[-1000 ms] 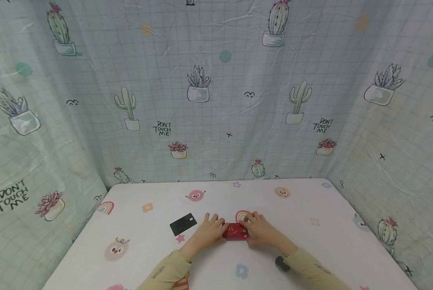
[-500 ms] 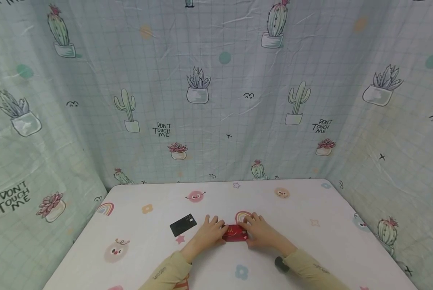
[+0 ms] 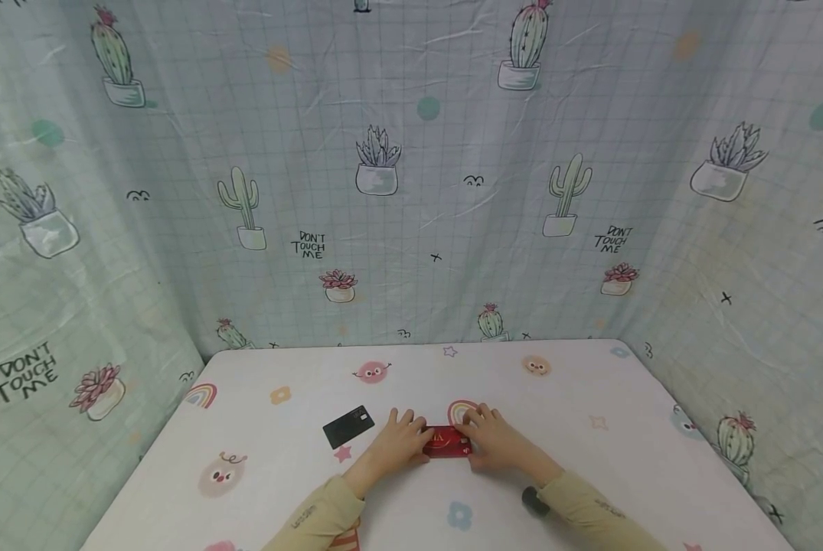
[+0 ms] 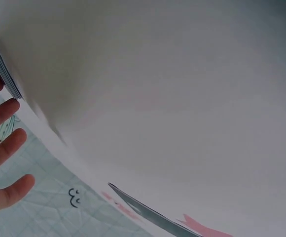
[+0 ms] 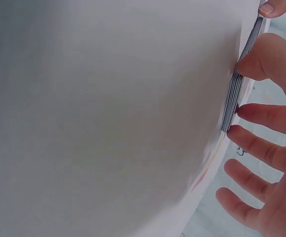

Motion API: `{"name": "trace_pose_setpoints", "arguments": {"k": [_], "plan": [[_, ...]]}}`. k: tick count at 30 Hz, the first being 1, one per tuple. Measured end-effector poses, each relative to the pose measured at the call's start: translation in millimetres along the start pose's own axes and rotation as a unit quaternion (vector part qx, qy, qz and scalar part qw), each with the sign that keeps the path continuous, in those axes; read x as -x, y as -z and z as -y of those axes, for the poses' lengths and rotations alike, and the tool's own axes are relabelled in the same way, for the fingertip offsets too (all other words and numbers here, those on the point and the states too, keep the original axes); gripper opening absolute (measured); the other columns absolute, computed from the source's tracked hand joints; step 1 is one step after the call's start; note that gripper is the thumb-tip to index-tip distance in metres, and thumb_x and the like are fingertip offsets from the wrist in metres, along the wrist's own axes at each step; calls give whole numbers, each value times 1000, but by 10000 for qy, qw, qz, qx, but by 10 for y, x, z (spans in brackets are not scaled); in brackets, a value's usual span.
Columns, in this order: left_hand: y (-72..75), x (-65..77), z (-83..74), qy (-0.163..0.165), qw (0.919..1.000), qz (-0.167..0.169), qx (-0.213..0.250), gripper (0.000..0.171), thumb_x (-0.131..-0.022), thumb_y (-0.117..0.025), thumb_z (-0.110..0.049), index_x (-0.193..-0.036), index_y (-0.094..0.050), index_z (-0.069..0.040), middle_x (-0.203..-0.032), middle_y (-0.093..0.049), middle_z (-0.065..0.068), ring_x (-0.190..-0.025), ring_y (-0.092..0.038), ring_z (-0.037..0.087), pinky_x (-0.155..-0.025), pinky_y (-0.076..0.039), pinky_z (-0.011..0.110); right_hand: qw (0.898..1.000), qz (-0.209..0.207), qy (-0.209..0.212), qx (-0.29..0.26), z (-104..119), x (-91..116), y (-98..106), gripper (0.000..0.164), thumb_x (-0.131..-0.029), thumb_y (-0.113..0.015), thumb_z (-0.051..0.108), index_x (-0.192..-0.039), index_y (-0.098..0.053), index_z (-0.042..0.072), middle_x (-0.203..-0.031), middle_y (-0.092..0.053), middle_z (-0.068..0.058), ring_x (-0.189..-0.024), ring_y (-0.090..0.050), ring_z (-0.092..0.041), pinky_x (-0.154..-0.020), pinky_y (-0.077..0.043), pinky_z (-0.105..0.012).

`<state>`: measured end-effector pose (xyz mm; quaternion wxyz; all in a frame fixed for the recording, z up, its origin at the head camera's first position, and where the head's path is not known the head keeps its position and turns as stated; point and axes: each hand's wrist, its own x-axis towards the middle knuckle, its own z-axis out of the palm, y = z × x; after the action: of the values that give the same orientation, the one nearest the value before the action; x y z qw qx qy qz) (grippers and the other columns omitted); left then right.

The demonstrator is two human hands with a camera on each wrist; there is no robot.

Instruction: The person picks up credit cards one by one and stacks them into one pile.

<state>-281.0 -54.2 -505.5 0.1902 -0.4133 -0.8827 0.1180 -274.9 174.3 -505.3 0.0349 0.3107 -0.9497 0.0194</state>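
Observation:
A stack of bank cards (image 3: 445,442), red on top, sits at the middle of the table in the head view. My left hand (image 3: 399,444) pinches its left end. The right hand (image 3: 497,440) grips the other end, thumb on the near edge and fingertips on the far one. In the right wrist view the layered edges of the card stack (image 5: 235,94) show, squared together. At the left border of the left wrist view the same stack (image 4: 7,74) is partly cut off. A single black card (image 3: 348,427) lies apart, left of my left hand.
A small dark cylindrical thing (image 3: 536,502) lies beside the right sleeve, partly hidden by it. The white table (image 3: 266,444) has printed cartoon figures. A cactus-patterned curtain (image 3: 425,291) hangs behind and along both sides.

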Motion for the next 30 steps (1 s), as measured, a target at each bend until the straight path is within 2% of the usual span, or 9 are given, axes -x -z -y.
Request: {"name": "trace_pose_setpoints", "arguments": {"k": [12,23,30], "plan": [[11,-16,18,-94,9999,28,58,41,-78,-58,-52,-109,-57,-25,-99,-60,-4,-90,-48,15,-82,-43,39,10000,39,-51,-25,-6,18,12,56,-71,-66,33,-123,-52,18,-108,-48,-1,-98,-38,-17,-88,-40,-46],[-70,-32,44,-254,9994,-182,-137,39,-77,-57,-53,-107,-55,-28,-96,-59,-7,-89,-48,13,-79,-42,35,9998,0,67,178,-22,24,37,56,-72,-66,35,-123,-52,19,-107,-52,-2,-95,-40,-19,-84,-42,-45],[-89,-51,54,-189,9997,-140,-94,40,-75,-58,-54,-106,-55,-30,-95,-59,-6,-88,-48,14,-80,-43,37,9998,111,36,135,-44,14,50,57,-72,-66,36,-124,-51,21,-108,-52,-3,-97,-41,-20,-87,-41,-46]]}}
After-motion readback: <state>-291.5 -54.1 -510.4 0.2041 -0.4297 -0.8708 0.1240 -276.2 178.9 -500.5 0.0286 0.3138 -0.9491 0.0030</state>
